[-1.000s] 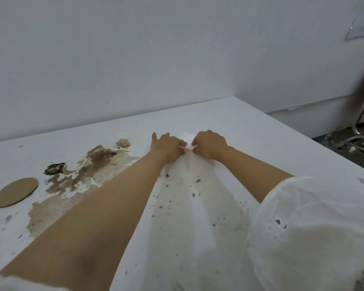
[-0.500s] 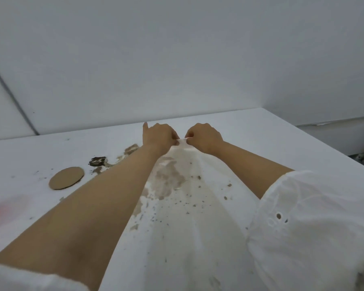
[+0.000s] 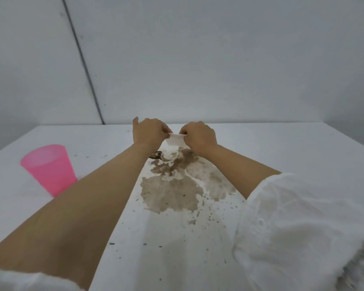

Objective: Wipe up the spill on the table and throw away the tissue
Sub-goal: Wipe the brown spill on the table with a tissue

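1. White tissue [image 3: 175, 140] sits pinched between our two hands in the head view, the only view we have; it is raised above the table [image 3: 282, 148] at the far end of the spill [image 3: 177, 185]
2. Left hand [image 3: 148, 131] is closed, thumb and fingers nipping the tissue's left top corner; one finger sticks up free on the outer side
3. Right hand [image 3: 199, 134] is likewise closed on the right top corner; the top edge is stretched taut between the two grips, so the sheet's long axis runs left to right
4. Below that edge the sheet hangs down; whether its lower hem touches the wet patch we cannot tell, since it blends with the pale gaps in the stain
5. Key relation: the brown spill lies below the grip and toward us, spreading between both forearms, with dark specks scattered nearer still
6. Our judgement: the next move is to lower the sheet and draw it toward the body; both hands stand about equally near the stain
7. Pink cup [image 3: 48, 169] stands upright well to the left, apart from the spill
8. No bin is visible in this view
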